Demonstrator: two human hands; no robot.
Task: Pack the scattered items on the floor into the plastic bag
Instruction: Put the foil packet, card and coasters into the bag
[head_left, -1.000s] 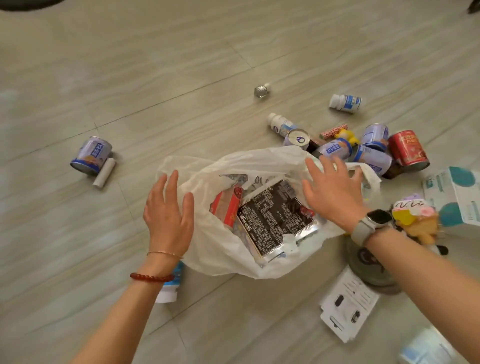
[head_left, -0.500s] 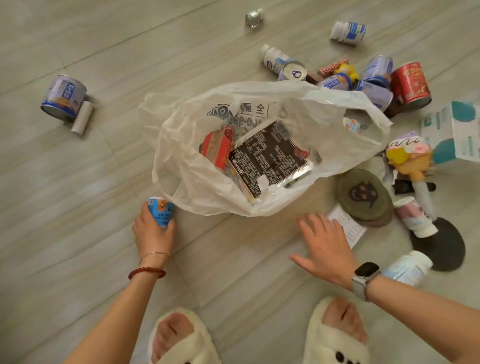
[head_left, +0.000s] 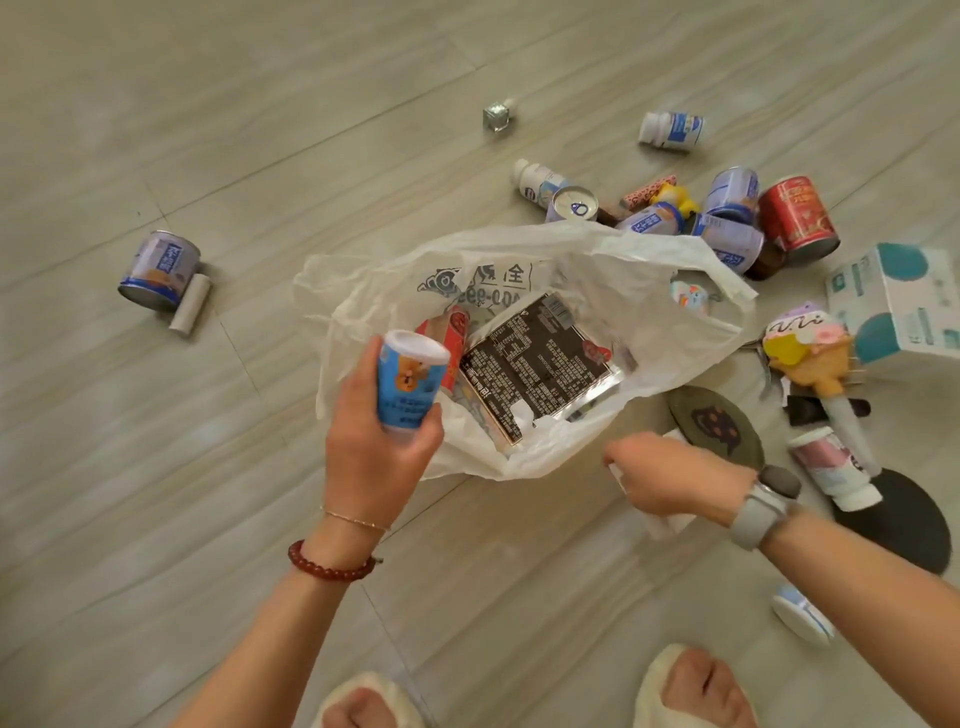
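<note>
A white plastic bag (head_left: 613, 265) lies open on the floor, with a black printed packet (head_left: 540, 364) and a red pack (head_left: 452, 327) inside. My left hand (head_left: 379, 457) holds a small blue-and-white bottle (head_left: 410, 379) with a bear picture, raised over the bag's near left edge. My right hand (head_left: 670, 478) is closed on a white paper card (head_left: 665, 519) on the floor just below the bag.
Cans and small bottles cluster behind the bag, including a red can (head_left: 797, 218). A blue can (head_left: 158, 270) and white tube (head_left: 189, 309) lie far left. A teal-and-white box (head_left: 904, 306), plush toy (head_left: 805, 348), round coasters (head_left: 717, 421) and bottles sit right. My slippered feet (head_left: 691, 686) are below.
My left hand lifted the blue bottle from the floor up toward the bag's opening. My right hand moved right and closed on the white card.
</note>
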